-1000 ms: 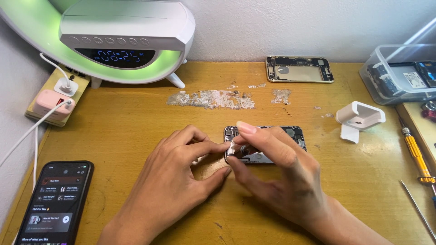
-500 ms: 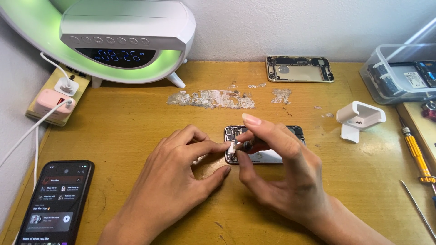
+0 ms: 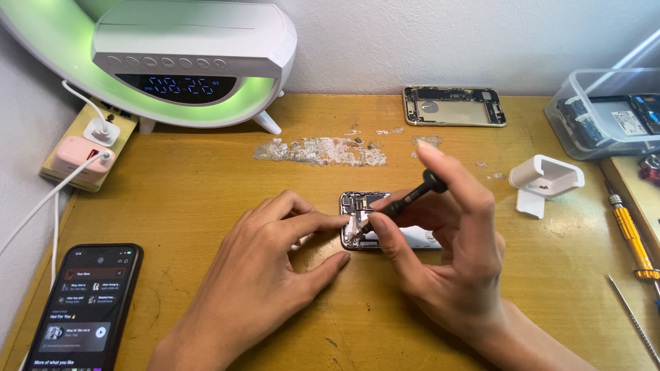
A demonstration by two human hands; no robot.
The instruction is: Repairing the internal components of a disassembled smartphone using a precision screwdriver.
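An opened phone (image 3: pixel 385 223) with its insides bared lies flat near the middle of the wooden worktop (image 3: pixel 206 178), and both hands meet over it. The left hand (image 3: pixel 268 268) rests palm down just to the left of the opened phone, fingers loosely spread and slightly curled; its forefinger reaches to the phone's left edge and presses there, while the thumb lies on the wood just below that edge. It grips nothing. The right hand (image 3: pixel 447 254) is closed around a slim black screwdriver (image 3: pixel 405 203), pinching the shaft between thumb and middle fingers, with the forefinger stretched out and its tip capping the round top of the handle. The tool slants down to the left, its tip set on the phone's innards beside the left forefinger.

Behind the opened phone, by the wall, lies a gold phone back shell (image 3: pixel 454 106). To its right stands a small white holder (image 3: pixel 543 180), and farther right a clear plastic box (image 3: pixel 605 110) and a yellow-handled screwdriver (image 3: pixel 629 233). To the left and nearer me, a lit black smartphone (image 3: pixel 86 306) lies face up. A white lamp clock (image 3: pixel 185 55) glowing green stands behind and left.
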